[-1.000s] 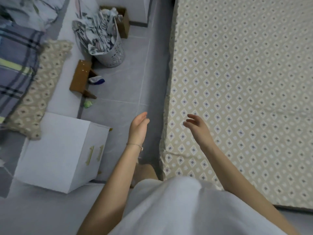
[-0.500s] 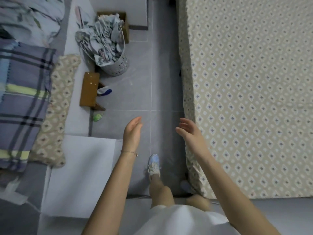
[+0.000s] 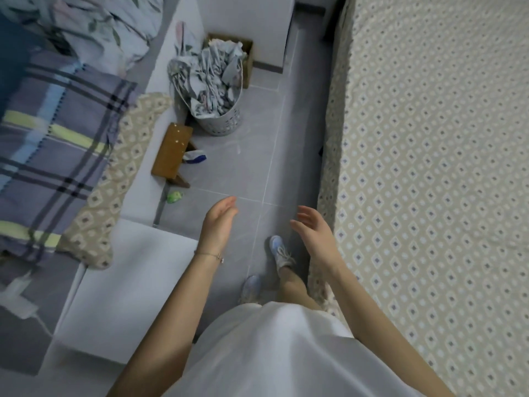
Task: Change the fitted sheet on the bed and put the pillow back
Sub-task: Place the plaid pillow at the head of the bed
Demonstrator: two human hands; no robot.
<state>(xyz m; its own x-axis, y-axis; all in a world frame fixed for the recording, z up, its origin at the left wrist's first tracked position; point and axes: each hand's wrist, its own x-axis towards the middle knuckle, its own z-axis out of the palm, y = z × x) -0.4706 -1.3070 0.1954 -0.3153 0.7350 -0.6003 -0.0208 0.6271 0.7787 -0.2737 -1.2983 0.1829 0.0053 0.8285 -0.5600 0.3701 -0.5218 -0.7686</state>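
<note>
Head view: bed on the right, sheet fitted. Pillow left, on a bench under a plaid quilt. Both hands, left and right, empty, grip apart. Risk: pulling the pillow drags the quilt off; stool could trip feet.

Grey tiled floor. Perforated white basket stuffed with crumpled floral fabric, a brown cardboard box behind it. Small wooden stool near the basket, a green scrap below it. White cabinet at lower left. Plaid blanket seen at left.
</note>
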